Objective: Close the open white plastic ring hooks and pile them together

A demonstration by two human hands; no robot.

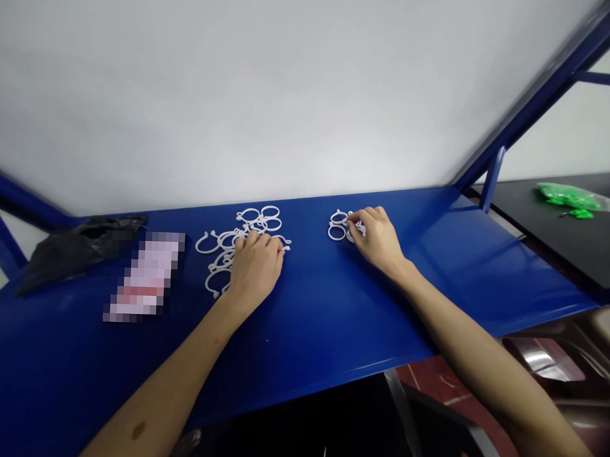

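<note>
My left hand lies on the right edge of a loose pile of white plastic split rings, and its fingertips touch several of them. The palm hides part of the pile. Farther right, my right hand reaches over a smaller group of the same rings, with the thumb and fingertips at the rings. I cannot tell whether either hand grips a ring.
The rings lie on a blue metal shelf below a white wall. A crumpled black bag and a pixelated pink package lie to the left. Bright green items sit on a black surface beyond a blue upright.
</note>
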